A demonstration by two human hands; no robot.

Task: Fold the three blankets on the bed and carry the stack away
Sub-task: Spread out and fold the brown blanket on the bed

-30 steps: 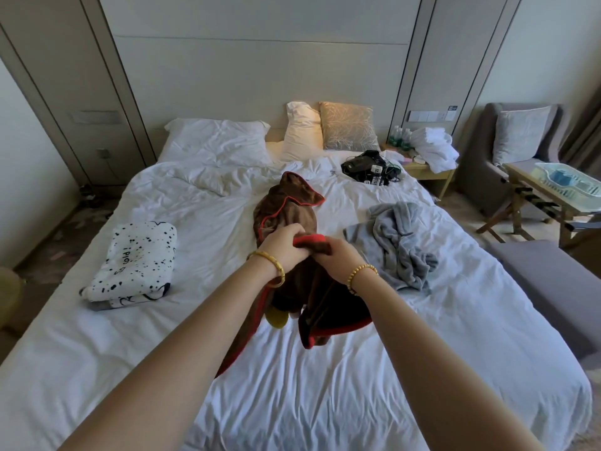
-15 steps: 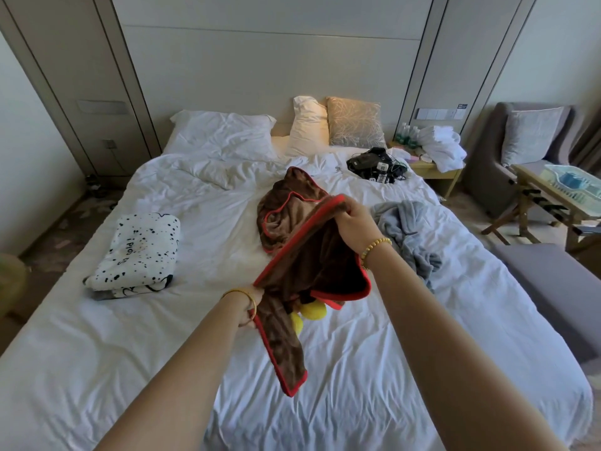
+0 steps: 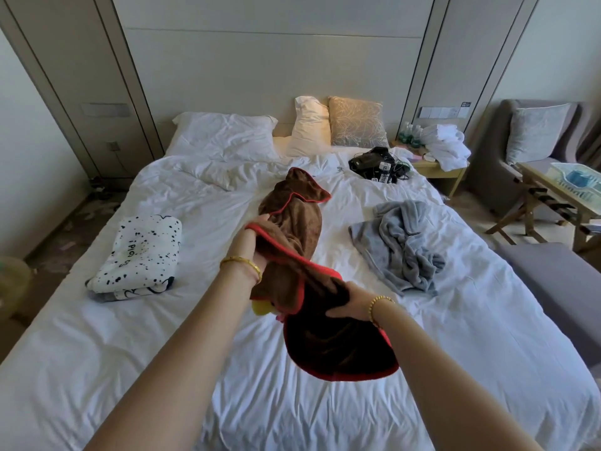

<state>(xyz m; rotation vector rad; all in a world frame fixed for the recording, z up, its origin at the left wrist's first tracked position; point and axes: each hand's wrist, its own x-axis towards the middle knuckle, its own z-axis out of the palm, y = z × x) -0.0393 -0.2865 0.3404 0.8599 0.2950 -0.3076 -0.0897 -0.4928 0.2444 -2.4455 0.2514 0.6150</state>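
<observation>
A brown blanket with red trim (image 3: 294, 222) stretches down the middle of the bed (image 3: 162, 369), its far end lying on the sheet. My left hand (image 3: 252, 245) grips its red edge, lifted above the mattress. My right hand (image 3: 351, 302) grips the near part, which hangs in a dark fold below it. A yellow bit peeks out under the blanket between my hands. A white blanket with black spots (image 3: 143, 255) lies folded at the left side of the bed. A grey blanket (image 3: 400, 245) lies crumpled at the right side.
Pillows (image 3: 224, 135) line the headboard. Black devices with cables (image 3: 377, 164) lie at the bed's far right. A nightstand with white towels (image 3: 445, 144), an armchair (image 3: 533, 148), a wooden table with a plastic basket (image 3: 572, 180) and a grey bench (image 3: 559, 281) stand to the right.
My left hand rose from low near the front to the blanket's red edge farther up. My right hand came down and toward me, pulling the near part into a hanging fold.
</observation>
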